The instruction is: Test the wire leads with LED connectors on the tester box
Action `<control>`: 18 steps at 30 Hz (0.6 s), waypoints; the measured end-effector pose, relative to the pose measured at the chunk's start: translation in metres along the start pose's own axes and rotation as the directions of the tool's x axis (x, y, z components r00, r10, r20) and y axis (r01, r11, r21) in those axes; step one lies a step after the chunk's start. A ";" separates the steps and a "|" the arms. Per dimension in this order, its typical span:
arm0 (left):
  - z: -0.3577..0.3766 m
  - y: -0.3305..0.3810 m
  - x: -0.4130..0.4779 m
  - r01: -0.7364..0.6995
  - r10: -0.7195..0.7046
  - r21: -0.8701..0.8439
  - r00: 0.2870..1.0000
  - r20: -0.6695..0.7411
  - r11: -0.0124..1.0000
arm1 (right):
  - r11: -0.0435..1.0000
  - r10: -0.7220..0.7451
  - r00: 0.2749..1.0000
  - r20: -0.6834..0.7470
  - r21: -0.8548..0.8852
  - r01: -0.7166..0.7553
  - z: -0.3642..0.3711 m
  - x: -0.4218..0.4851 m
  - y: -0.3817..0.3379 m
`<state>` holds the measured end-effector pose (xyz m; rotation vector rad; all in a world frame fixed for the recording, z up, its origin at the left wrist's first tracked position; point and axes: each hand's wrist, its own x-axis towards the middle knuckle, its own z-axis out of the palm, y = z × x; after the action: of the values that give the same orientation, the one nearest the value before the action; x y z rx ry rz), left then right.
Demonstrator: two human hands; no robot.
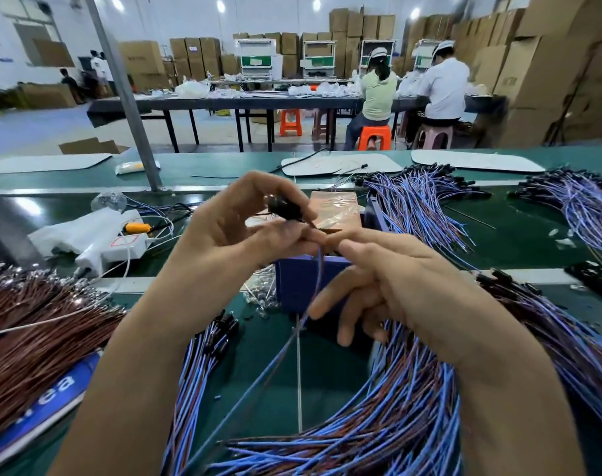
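Note:
My left hand (234, 231) is raised over the bench and pinches a small black connector (285, 207) between thumb and fingers. My right hand (392, 280) meets it from the right, its thumb and forefinger pinching the blue and brown wire lead (306, 310) just below the connector; the lead hangs down toward me. Behind and below the hands stands the blue tester box (299, 280), partly hidden. A copper-coloured block wrapped in film (337, 209) sits behind the hands.
Bundles of blue-brown leads lie at front centre (378, 424), back right (419, 204) and far right (581, 207). Brown wires (28, 331) are heaped at left. A white plastic bag and power strip (96, 238) lie at left, near a grey post (127, 97). Two people sit at a far table.

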<state>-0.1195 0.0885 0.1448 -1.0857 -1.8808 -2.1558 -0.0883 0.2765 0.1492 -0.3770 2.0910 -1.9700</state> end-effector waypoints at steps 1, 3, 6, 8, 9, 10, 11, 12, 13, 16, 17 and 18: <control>0.000 0.002 0.000 -0.023 0.024 -0.070 1.000 0.018 0.997 | 1.000 -0.012 1.000 0.000 -0.007 0.012 -0.002 -0.001 0.000; -0.004 0.008 0.000 -0.063 0.073 -0.215 0.997 0.040 0.975 | 0.999 -0.026 1.000 0.010 -0.027 0.026 -0.010 -0.005 0.000; -0.008 0.015 0.001 -0.093 0.119 -0.351 0.991 0.053 0.932 | 0.996 -0.045 0.999 0.022 -0.073 0.046 -0.022 -0.014 0.000; -0.009 0.018 0.000 -0.101 0.138 -0.381 0.988 0.071 0.919 | 0.991 -0.076 0.997 -0.021 -0.109 0.073 -0.028 -0.020 -0.001; -0.008 0.019 0.000 -0.110 0.147 -0.373 0.986 0.073 0.921 | 0.986 -0.103 0.993 -0.053 -0.134 0.095 -0.031 -0.023 -0.002; -0.007 0.019 0.000 -0.118 0.154 -0.360 0.985 0.072 0.925 | 0.980 -0.136 0.987 -0.089 -0.159 0.120 -0.033 -0.025 -0.003; -0.005 0.019 0.000 -0.123 0.160 -0.359 0.984 0.076 0.925 | 0.973 -0.164 0.978 -0.132 -0.185 0.139 -0.035 -0.027 -0.004; -0.004 0.019 0.000 -0.124 0.168 -0.376 0.982 0.087 0.918 | 0.964 -0.192 0.965 -0.180 -0.221 0.150 -0.037 -0.029 -0.004; -0.004 0.019 -0.001 -0.121 0.179 -0.410 0.978 0.107 0.904 | 0.953 -0.215 0.948 -0.233 -0.262 0.152 -0.038 -0.030 -0.004; 0.002 0.015 0.003 -0.073 0.142 -0.403 0.980 0.143 0.912 | 0.948 -0.260 0.890 -0.374 -0.274 0.161 -0.039 -0.029 -0.003; 0.005 0.010 0.005 -0.027 0.063 -0.323 0.993 0.103 0.946 | 0.955 -0.264 0.872 -0.413 -0.238 0.176 -0.040 -0.028 -0.003; 0.010 0.004 0.006 0.051 -0.044 -0.210 0.998 0.038 0.976 | 0.961 -0.263 0.857 -0.444 -0.201 0.191 -0.041 -0.027 -0.003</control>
<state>-0.1169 0.0988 0.1514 -1.1276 -1.7389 -2.4243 -0.0770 0.3238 0.1543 -0.1933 2.6098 -2.2196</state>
